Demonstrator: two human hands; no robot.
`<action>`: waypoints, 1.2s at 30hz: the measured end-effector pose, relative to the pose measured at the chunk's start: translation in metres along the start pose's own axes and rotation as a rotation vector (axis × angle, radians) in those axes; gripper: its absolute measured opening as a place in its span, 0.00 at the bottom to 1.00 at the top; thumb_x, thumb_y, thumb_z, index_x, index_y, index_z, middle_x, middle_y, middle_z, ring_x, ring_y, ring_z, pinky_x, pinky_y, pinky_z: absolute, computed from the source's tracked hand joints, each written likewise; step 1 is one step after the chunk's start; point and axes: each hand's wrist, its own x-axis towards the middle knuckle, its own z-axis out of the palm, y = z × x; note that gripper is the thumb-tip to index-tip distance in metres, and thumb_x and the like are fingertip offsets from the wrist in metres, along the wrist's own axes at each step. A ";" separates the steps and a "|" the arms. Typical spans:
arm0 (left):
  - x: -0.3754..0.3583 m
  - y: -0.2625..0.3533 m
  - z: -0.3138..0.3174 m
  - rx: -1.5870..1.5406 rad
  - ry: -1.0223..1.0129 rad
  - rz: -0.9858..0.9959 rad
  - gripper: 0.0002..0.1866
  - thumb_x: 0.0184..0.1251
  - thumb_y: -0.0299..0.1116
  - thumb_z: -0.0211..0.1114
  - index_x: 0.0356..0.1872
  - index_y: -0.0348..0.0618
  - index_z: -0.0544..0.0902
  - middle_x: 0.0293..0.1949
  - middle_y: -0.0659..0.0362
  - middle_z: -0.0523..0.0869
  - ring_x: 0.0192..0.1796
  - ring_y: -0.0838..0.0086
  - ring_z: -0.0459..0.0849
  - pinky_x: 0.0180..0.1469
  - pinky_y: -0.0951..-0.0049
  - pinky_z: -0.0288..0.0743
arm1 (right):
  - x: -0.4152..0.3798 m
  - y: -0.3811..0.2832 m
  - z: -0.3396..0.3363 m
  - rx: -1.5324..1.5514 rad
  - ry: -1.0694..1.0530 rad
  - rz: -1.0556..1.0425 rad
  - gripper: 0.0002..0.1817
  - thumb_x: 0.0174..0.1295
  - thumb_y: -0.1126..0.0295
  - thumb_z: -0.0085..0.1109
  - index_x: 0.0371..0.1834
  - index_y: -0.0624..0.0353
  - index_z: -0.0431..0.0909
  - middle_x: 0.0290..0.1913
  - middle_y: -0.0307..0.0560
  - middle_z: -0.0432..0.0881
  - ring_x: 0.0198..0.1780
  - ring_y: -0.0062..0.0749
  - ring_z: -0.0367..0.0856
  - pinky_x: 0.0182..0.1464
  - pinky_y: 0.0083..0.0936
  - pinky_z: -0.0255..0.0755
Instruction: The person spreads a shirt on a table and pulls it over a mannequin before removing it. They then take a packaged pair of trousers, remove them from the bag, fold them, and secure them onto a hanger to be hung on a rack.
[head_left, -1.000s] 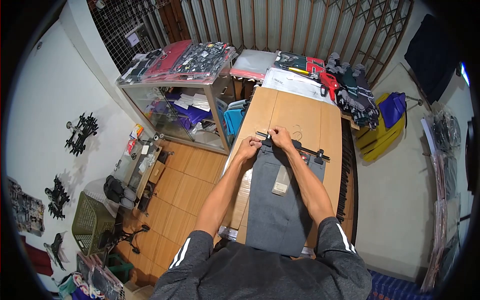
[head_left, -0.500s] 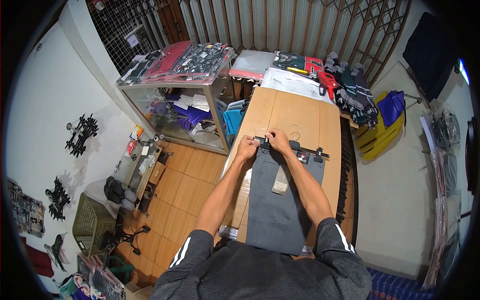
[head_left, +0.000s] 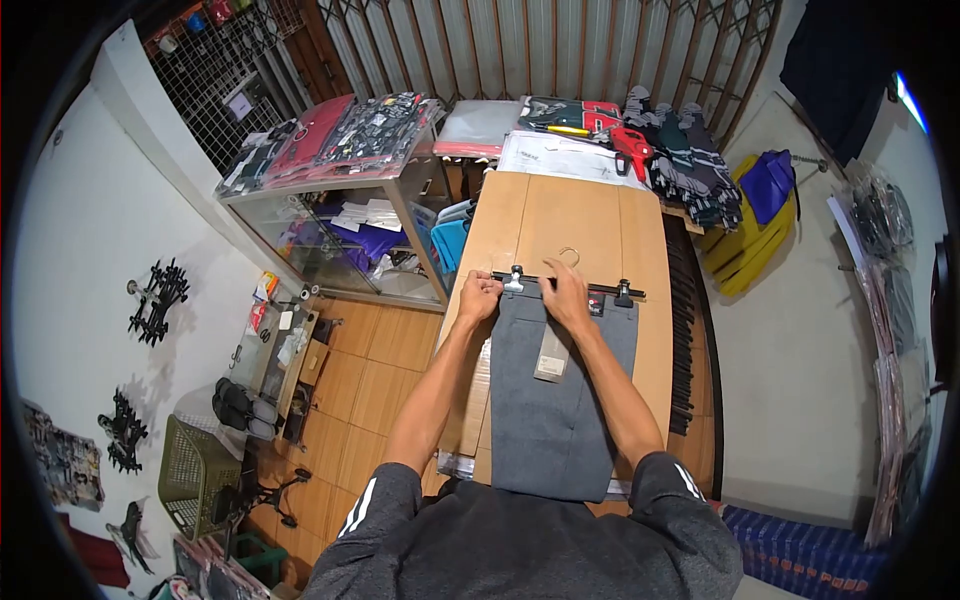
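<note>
Folded grey trousers (head_left: 530,400) lie lengthwise on the cardboard in front of me, with a paper tag (head_left: 550,362) hanging from them. Along their waistband runs a black clip hanger (head_left: 602,291) with a metal hook (head_left: 569,255). One clip (head_left: 515,280) sits at the left of the waistband, another clip (head_left: 624,293) at the right. My left hand (head_left: 481,298) pinches the hanger's left end by the waistband corner. Just right of the left clip, my right hand (head_left: 567,297) rests over the hanger's middle, thumb and forefinger apart.
A glass display case (head_left: 400,190) topped with packed garments stands at the back left. Beyond the cardboard (head_left: 570,210) lie a red tool (head_left: 632,150) and stacked striped socks (head_left: 695,160). Black hangers (head_left: 683,350) line the right side. A green basket (head_left: 190,470) is at the left.
My right hand has let go of the left clip and moved slightly right along the hanger. My left hand stays at the hanger's end. The camera view has shifted a little.
</note>
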 end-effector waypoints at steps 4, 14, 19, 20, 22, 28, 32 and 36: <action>-0.005 -0.006 0.001 0.011 0.023 0.064 0.21 0.61 0.22 0.71 0.51 0.33 0.72 0.38 0.53 0.89 0.38 0.75 0.87 0.43 0.76 0.82 | -0.031 0.017 -0.061 -0.144 0.275 0.183 0.25 0.60 0.66 0.66 0.60 0.62 0.77 0.57 0.59 0.82 0.61 0.55 0.77 0.65 0.47 0.67; -0.020 0.070 0.069 0.244 0.125 0.493 0.14 0.60 0.28 0.71 0.44 0.34 0.78 0.35 0.52 0.82 0.40 0.66 0.83 0.44 0.65 0.78 | -0.066 0.066 -0.117 -0.195 0.015 0.790 0.33 0.54 0.48 0.72 0.56 0.59 0.78 0.49 0.53 0.87 0.54 0.50 0.85 0.55 0.45 0.76; -0.009 0.111 0.147 0.342 -0.360 0.490 0.21 0.63 0.38 0.70 0.50 0.32 0.80 0.44 0.44 0.87 0.46 0.57 0.86 0.51 0.61 0.80 | -0.067 0.076 -0.110 -0.180 0.017 0.772 0.29 0.54 0.51 0.73 0.55 0.53 0.78 0.49 0.46 0.88 0.54 0.45 0.85 0.55 0.46 0.75; -0.007 0.113 0.160 0.391 -0.403 0.471 0.22 0.64 0.39 0.69 0.52 0.32 0.80 0.45 0.43 0.87 0.48 0.55 0.86 0.52 0.60 0.80 | -0.068 0.074 -0.109 -0.183 0.041 0.756 0.28 0.54 0.52 0.73 0.54 0.53 0.78 0.49 0.46 0.88 0.54 0.44 0.85 0.55 0.46 0.74; 0.000 0.113 0.184 0.489 -0.487 0.435 0.25 0.65 0.43 0.69 0.54 0.31 0.79 0.48 0.41 0.87 0.52 0.52 0.86 0.55 0.58 0.79 | -0.065 0.067 -0.116 -0.085 0.055 0.787 0.25 0.53 0.55 0.74 0.51 0.52 0.79 0.47 0.45 0.88 0.54 0.46 0.84 0.55 0.48 0.74; 0.040 0.089 0.230 0.777 -0.759 0.269 0.32 0.74 0.57 0.54 0.45 0.31 0.87 0.47 0.32 0.86 0.56 0.43 0.84 0.61 0.53 0.76 | -0.063 0.073 -0.116 -0.018 -0.071 0.866 0.27 0.52 0.56 0.75 0.56 0.48 0.80 0.47 0.40 0.88 0.57 0.42 0.83 0.62 0.48 0.66; 0.052 0.087 0.240 0.901 -0.797 0.253 0.36 0.76 0.60 0.49 0.46 0.30 0.87 0.48 0.31 0.85 0.57 0.40 0.83 0.61 0.52 0.75 | -0.065 0.078 -0.111 -0.076 -0.047 0.741 0.24 0.52 0.55 0.74 0.52 0.48 0.80 0.49 0.38 0.88 0.55 0.39 0.84 0.59 0.49 0.67; 0.061 0.081 0.241 0.911 -0.716 0.289 0.41 0.77 0.64 0.43 0.34 0.31 0.88 0.36 0.34 0.87 0.47 0.41 0.86 0.56 0.51 0.76 | -0.070 0.085 -0.106 0.057 0.025 0.694 0.23 0.53 0.58 0.73 0.51 0.51 0.79 0.47 0.42 0.88 0.50 0.38 0.85 0.57 0.50 0.67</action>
